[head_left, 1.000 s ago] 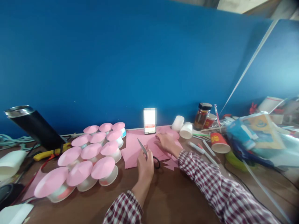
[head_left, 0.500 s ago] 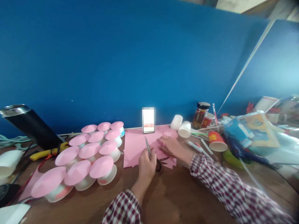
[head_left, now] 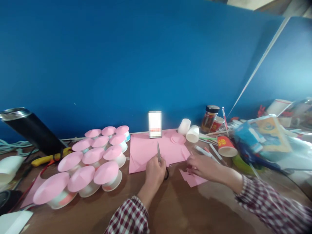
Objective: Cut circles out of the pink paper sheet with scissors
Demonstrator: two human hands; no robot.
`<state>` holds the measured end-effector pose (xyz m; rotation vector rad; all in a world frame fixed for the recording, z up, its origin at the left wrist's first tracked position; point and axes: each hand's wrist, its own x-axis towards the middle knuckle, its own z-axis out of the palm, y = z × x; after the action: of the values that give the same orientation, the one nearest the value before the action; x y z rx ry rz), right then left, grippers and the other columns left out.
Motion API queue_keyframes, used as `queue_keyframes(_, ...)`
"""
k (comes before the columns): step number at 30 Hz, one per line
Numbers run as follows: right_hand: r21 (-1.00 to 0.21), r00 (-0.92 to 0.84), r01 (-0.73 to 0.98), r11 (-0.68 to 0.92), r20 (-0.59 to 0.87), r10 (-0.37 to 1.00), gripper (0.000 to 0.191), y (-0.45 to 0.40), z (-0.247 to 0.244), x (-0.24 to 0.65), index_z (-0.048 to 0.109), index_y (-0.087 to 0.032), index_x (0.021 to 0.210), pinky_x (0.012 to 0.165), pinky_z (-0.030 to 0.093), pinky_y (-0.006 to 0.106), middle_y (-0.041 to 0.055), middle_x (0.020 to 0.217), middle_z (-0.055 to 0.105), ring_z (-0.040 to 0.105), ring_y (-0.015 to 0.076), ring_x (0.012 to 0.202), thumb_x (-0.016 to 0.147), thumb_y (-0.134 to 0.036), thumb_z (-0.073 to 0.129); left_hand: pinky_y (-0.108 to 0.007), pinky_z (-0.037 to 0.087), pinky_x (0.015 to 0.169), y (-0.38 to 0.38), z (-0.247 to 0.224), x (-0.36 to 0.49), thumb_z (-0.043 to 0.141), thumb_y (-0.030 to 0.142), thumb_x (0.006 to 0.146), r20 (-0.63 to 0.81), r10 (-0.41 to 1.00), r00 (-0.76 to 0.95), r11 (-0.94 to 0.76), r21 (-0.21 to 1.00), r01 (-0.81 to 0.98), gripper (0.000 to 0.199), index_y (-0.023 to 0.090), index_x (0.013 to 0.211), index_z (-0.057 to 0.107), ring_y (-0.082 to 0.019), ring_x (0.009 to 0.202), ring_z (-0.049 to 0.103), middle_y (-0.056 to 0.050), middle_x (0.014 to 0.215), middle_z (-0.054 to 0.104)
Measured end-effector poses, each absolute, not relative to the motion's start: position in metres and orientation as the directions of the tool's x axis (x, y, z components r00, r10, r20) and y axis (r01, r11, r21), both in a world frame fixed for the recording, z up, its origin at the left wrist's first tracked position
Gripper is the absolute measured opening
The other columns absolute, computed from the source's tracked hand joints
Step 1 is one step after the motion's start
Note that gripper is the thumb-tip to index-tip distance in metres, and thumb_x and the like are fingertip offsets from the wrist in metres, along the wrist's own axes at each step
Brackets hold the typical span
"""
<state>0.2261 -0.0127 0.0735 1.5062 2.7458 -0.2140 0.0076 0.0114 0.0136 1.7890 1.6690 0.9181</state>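
Between the checked sleeves [head_left: 129,216], brown table [head_left: 180,208] runs up to the near edge of the pink sheets [head_left: 145,149]. Left hand [head_left: 155,170]: closed around scissors [head_left: 159,152], blades pointing away. Right hand [head_left: 204,166]: fingers bent at pink scraps [head_left: 193,181]; whether they grip, cannot tell. Cone-topped cups [head_left: 106,173] limit movement on the left, markers [head_left: 201,151] and a red cup [head_left: 226,146] on the right. Beyond, a phone [head_left: 155,125] stands before the blue wall [head_left: 109,65].

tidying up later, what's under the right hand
Angular pink paper scraps stick out beneath the right hand, above the brown tabletop; whatever the palm covers cannot be seen.
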Motion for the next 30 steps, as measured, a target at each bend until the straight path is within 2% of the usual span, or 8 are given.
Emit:
queue_keyframes(2,-0.050,-0.486,0.874,0.483,-0.111,0.867,0.017,-0.014,0.080,0.229,0.066,-0.015,0.075,0.069,0.046,0.034,0.0096,0.078,0.068,0.064,0.0255,0.077,0.086,-0.022,0.054,-0.036,0.045,0.084,0.011,0.013,0.007,0.040,0.026,0.084,0.126,0.992,0.001,-0.097,0.758,0.645,0.035,0.006,0.098,0.066,-0.029,0.100,0.062,-0.020,0.093,0.070)
queue_keyframes(5,-0.067,-0.473,0.879,0.472,-0.002,0.881,0.017,-0.020,0.086,0.220,0.067,-0.015,0.093,0.079,0.045,0.037,0.0111,0.095,0.068,0.062,0.0260,0.090,0.088,-0.023,0.052,-0.035,0.046,0.080,0.011,0.013,0.007,0.039,0.028,0.086,0.117,0.993,0.002,-0.090,0.759,0.644,0.037,0.007,0.095,0.067,-0.028,0.095,0.064,-0.019,0.087,0.070)
queue_keyframes(7,-0.101,-0.448,0.886,0.453,0.070,0.891,0.039,-0.028,0.083,0.211,0.058,-0.015,0.119,0.093,0.041,0.042,0.0152,0.121,0.059,0.052,0.0301,0.113,0.084,-0.031,0.059,-0.035,0.046,0.081,0.011,0.013,0.006,0.040,0.030,0.086,0.117,0.993,0.012,-0.098,0.771,0.629,0.037,0.007,0.097,0.067,-0.028,0.096,0.063,-0.019,0.088,0.070)
queue_keyframes(10,-0.190,-0.520,0.841,0.506,-0.029,0.853,0.070,-0.045,0.065,0.205,0.047,-0.020,0.133,0.099,0.038,0.047,0.0140,0.137,0.047,0.044,0.0335,0.123,0.072,-0.043,0.070,-0.036,0.045,0.084,0.011,0.012,0.006,0.040,0.029,0.086,0.130,0.991,0.011,-0.110,0.788,0.606,0.037,0.007,0.098,0.067,-0.028,0.100,0.062,-0.019,0.089,0.070)
queue_keyframes(15,-0.171,-0.538,0.831,0.529,-0.007,0.843,0.047,-0.065,0.040,0.225,0.051,-0.018,0.130,0.096,0.044,0.042,0.0136,0.133,0.052,0.049,0.0284,0.120,0.084,-0.019,0.056,-0.037,0.045,0.086,0.012,0.010,0.007,0.039,0.029,0.085,0.144,0.990,0.006,-0.117,0.778,0.617,0.038,0.006,0.096,0.067,-0.029,0.101,0.062,-0.020,0.090,0.070)
queue_keyframes(19,-0.069,-0.376,0.921,0.383,0.094,0.922,0.026,-0.054,0.051,0.237,0.068,-0.018,0.087,0.078,0.051,0.042,0.0101,0.091,0.068,0.063,0.0261,0.087,0.090,-0.016,0.042,-0.035,0.044,0.087,0.012,0.010,0.007,0.039,0.028,0.085,0.147,0.989,0.002,-0.117,0.779,0.616,0.037,0.007,0.097,0.067,-0.028,0.104,0.061,-0.020,0.093,0.070)
queue_keyframes(24,-0.070,-0.414,0.897,0.436,0.209,0.886,0.034,-0.022,0.055,0.227,0.055,-0.017,0.122,0.100,0.042,0.043,0.0112,0.124,0.059,0.052,0.0258,0.116,0.089,-0.016,0.046,-0.035,0.044,0.089,0.011,0.011,0.007,0.040,0.028,0.085,0.139,0.990,0.000,-0.110,0.781,0.615,0.035,0.008,0.094,0.067,-0.028,0.105,0.060,-0.020,0.094,0.069)
queue_keyframes(30,-0.065,-0.372,0.924,0.377,0.078,0.925,0.044,-0.029,0.049,0.228,0.051,-0.015,0.131,0.103,0.036,0.051,0.0145,0.135,0.051,0.045,0.0315,0.125,0.089,-0.030,0.050,-0.034,0.044,0.087,0.010,0.014,0.007,0.040,0.027,0.084,0.145,0.989,0.003,-0.113,0.765,0.634,0.033,0.009,0.091,0.067,-0.027,0.104,0.061,-0.018,0.091,0.070)
